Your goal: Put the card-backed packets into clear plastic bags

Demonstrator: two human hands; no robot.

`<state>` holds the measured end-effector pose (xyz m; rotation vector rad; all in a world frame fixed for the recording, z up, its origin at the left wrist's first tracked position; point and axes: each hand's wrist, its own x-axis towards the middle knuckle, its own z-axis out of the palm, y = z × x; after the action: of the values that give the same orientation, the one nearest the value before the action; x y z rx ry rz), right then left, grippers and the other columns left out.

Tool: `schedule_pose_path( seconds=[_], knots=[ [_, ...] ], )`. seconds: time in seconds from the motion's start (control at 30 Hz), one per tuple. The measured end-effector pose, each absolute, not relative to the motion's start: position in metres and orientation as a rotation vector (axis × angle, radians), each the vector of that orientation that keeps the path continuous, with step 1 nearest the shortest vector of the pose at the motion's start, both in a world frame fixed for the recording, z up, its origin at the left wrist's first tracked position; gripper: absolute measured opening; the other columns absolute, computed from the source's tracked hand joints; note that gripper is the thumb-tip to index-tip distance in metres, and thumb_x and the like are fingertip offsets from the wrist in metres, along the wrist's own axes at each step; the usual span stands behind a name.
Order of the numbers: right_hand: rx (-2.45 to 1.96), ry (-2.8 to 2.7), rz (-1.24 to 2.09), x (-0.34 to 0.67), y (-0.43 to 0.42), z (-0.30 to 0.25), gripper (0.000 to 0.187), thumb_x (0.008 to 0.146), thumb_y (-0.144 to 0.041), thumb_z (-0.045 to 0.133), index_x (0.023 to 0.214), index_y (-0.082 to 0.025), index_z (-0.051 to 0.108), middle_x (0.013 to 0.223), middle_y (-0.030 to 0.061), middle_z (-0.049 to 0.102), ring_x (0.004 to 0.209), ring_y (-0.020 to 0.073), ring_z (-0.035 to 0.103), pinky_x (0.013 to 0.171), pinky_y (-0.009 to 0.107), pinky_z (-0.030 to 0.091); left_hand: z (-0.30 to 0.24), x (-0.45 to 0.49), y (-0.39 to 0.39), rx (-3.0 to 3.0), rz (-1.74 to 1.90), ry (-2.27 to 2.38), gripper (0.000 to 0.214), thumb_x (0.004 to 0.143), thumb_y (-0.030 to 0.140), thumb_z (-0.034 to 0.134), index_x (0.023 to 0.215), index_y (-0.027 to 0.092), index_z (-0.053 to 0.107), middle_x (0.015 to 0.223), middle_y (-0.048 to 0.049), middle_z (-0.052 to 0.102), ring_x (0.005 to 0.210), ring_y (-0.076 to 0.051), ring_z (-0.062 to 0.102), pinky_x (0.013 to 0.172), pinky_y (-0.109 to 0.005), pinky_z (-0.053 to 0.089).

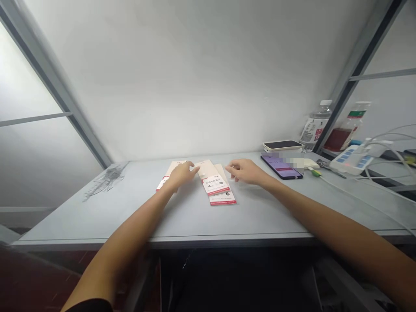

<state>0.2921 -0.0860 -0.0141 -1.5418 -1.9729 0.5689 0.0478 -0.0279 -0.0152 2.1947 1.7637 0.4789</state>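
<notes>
**Spreading and sorting, nothing gripped**

The left hand [182, 174] is pressing flat, fingers together, on the left packet [163, 182], gripping nothing. The right hand [246, 171] is hovering loosely open, its fingertips just right of the two overlapping packets [217, 187] lying between the hands. This is looking like sorting. Lifting one is calling for a fingertip under an edge. Their long axes are running from the fingertips back toward the person, labelled ends nearest.

Flat pink-banded packets [217, 184], fanned on table
</notes>
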Motion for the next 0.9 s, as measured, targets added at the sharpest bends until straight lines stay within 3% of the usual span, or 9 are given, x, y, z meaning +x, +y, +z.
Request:
schedule_pose_path(
  seconds=[0.17, 0.33, 0.43, 0.57, 0.7, 0.9],
  knots=[
    [-1.609, -1.981, 0.535, 0.292, -0.087, -0.01, 0.038, 0.082, -0.052, 0.043, 0.073, -0.019, 0.06, 0.07, 0.0032, 0.067, 0.056, 0.0137, 0.061, 0.052, 0.024, 0.039, -0.016, 0.047, -0.028, 2.243, 0.34, 1.652, 0.062, 0.071, 0.066, 0.045, 0.115, 0.023, 0.055, 0.112, -0.0089, 0.061, 0.09, -0.024, 0.059, 0.063, -0.025, 0.04],
    [-1.839, -2.002, 0.409, 0.301, -0.079, -0.007, 0.039, 0.082, -0.053, 0.042, 0.075, -0.02, 0.059, 0.064, 0.0037, 0.066, 0.063, 0.018, 0.061, 0.055, 0.026, 0.038, -0.017, 0.055, -0.041, 2.401, 0.324, 1.42, 0.064, 0.063, 0.065, 0.057, 0.114, 0.025, 0.058, 0.112, -0.0081, 0.061, 0.111, -0.027, 0.048, 0.078, -0.027, 0.039],
    [-2.066, -2.034, 0.337, 0.313, -0.07, -0.011, 0.036, 0.08, -0.053, 0.044, 0.08, -0.021, 0.06, 0.063, 0.005, 0.065, 0.073, 0.0228, 0.062, 0.057, 0.028, 0.039, -0.017, 0.059, -0.046, 2.408, 0.266, 1.35, 0.063, 0.065, 0.065, 0.056, 0.116, 0.029, 0.057, 0.118, -0.0074, 0.058, 0.118, -0.028, 0.042, 0.085, -0.03, 0.036],
    [-2.306, -1.985, 0.199, 0.329, -0.059, -0.016, 0.04, 0.076, -0.056, 0.047, 0.074, -0.018, 0.058, 0.078, 0.0128, 0.065, 0.079, 0.0275, 0.061, 0.06, 0.033, 0.04, -0.012, 0.058, -0.046, 2.382, 0.338, 1.354, 0.066, 0.069, 0.068, 0.048, 0.119, 0.025, 0.054, 0.124, -0.0089, 0.055, 0.111, -0.027, 0.049, 0.084, -0.03, 0.038],
    [-2.431, -1.937, 0.172, 0.34, -0.054, -0.018, 0.048, 0.073, -0.063, 0.047, 0.069, -0.016, 0.056, 0.073, 0.0143, 0.063, 0.077, 0.0294, 0.061, 0.06, 0.035, 0.041, 0.001, 0.046, -0.037, 2.302, 0.446, 1.71, 0.069, 0.069, 0.072, 0.043, 0.113, 0.021, 0.055, 0.115, -0.0114, 0.06, 0.097, -0.027, 0.057, 0.076, -0.032, 0.041],
    [-2.428, -1.958, 0.318, 0.345, -0.047, -0.022, 0.048, 0.063, -0.066, 0.058, 0.065, -0.018, 0.054, 0.059, 0.0096, 0.06, 0.066, 0.0263, 0.061, 0.059, 0.035, 0.042, 0.008, 0.009, -0.01, 1.961, -0.038, 2.281, 0.064, 0.055, 0.078, 0.05, 0.075, 0.018, 0.061, 0.077, -0.0138, 0.066, 0.075, -0.03, 0.061, 0.065, -0.035, 0.042]
  ],
)
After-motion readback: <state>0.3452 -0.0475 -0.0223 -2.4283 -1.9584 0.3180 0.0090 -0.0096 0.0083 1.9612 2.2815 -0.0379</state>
